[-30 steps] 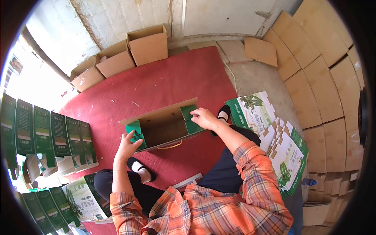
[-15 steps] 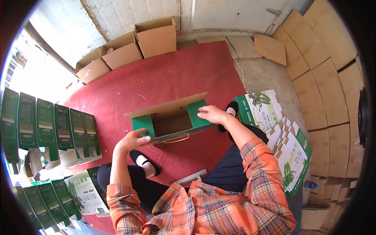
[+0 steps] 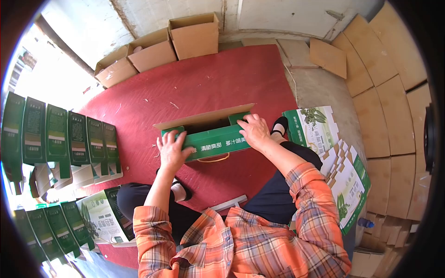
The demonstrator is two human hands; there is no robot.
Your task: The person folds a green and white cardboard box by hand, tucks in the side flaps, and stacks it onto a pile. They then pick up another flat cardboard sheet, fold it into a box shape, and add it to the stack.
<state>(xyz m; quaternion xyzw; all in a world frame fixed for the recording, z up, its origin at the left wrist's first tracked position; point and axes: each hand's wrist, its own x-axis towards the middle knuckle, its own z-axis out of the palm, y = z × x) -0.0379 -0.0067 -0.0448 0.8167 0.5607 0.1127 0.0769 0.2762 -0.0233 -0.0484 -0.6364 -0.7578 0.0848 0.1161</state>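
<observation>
A green cardboard carton [image 3: 218, 143] with white printed lettering sits between my feet on the red carpet. Its near flap is raised partly over the opening, while the brown far flap [image 3: 204, 116] stands up behind. At the carton's left end, my left hand [image 3: 172, 149] has its fingers bent over the green flap and its thumb on the printed face. My right hand [image 3: 255, 132] grips the right end, fingertips over the flap's edge. A yellowish cord handle [image 3: 213, 160] hangs from the near side. Most of the interior is hidden.
Green cartons [image 3: 58, 139] stand in rows at the left. Flat printed cartons [image 3: 345, 190] are stacked beside my right leg. Brown open boxes [image 3: 194, 39] line the far wall, and brown boxes [image 3: 394, 106] are piled along the right side.
The near flap has come up, so its lettering shows and the opening is narrower. Both hands have closed in over the flap, the left moving inward. The view has shifted slightly.
</observation>
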